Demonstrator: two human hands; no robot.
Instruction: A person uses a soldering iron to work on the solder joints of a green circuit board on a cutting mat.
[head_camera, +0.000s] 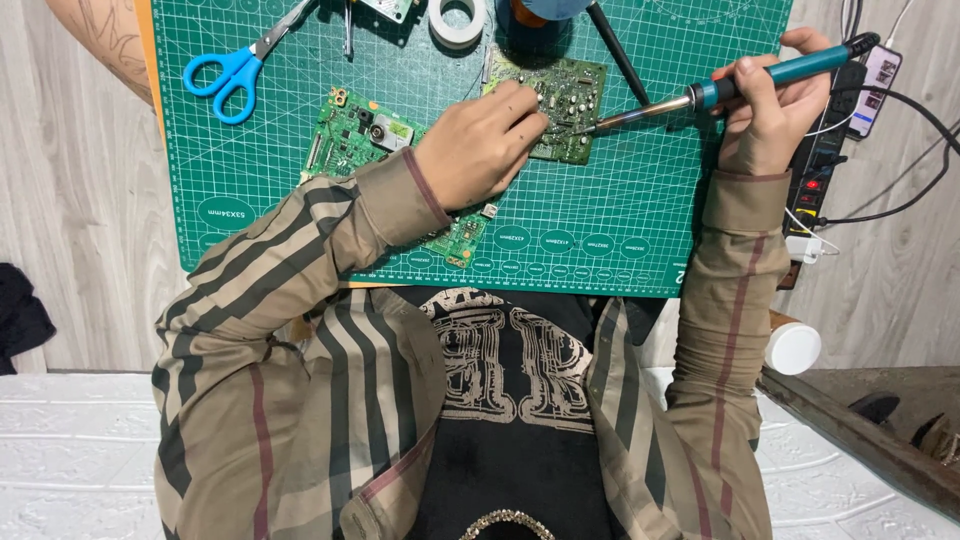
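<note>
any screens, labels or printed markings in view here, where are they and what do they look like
Phone: right edge, past the right hand, upright slim rectangle, lit screen.
Cutting mat: under both hands, green with white grid and printed ovals along its near edge.
Power strip: right of the mat, black, red lights.

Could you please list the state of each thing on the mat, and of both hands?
Left hand: resting on small board.
Right hand: gripping soldering iron.
Soldering iron: held, tip on small board.
Small board: flat on mat.
Large board: flat, partly under sleeve.
Scissors: closed, lying flat.
Tape roll: lying flat.
</note>
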